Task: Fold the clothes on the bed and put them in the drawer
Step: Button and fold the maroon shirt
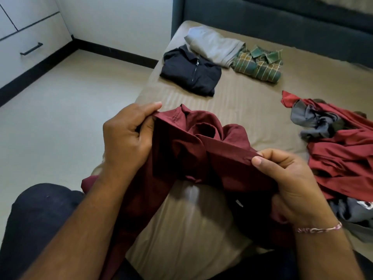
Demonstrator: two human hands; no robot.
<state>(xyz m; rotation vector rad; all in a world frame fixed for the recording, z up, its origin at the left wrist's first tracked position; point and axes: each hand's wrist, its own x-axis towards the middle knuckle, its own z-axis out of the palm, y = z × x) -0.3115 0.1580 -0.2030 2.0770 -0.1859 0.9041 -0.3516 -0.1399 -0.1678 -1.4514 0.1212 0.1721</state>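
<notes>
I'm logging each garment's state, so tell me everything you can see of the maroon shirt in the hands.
The maroon shirt is a dark red, woven-looking collared garment, crumpled and not yet folded. The left hand grips one edge and the right hand pinches a seamed edge, holding it above the bed; its lower part drapes toward the person's lap.

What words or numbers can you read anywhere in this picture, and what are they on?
No words or numbers can be read here.
Maroon shirt: a small white tag on its dark underside, too small and blurred to read.
Grey garment at the right edge: a white and dark red print, cut off and blurred, not readable.
Black shirt, plaid shirt and drawer: no text shows.
</notes>
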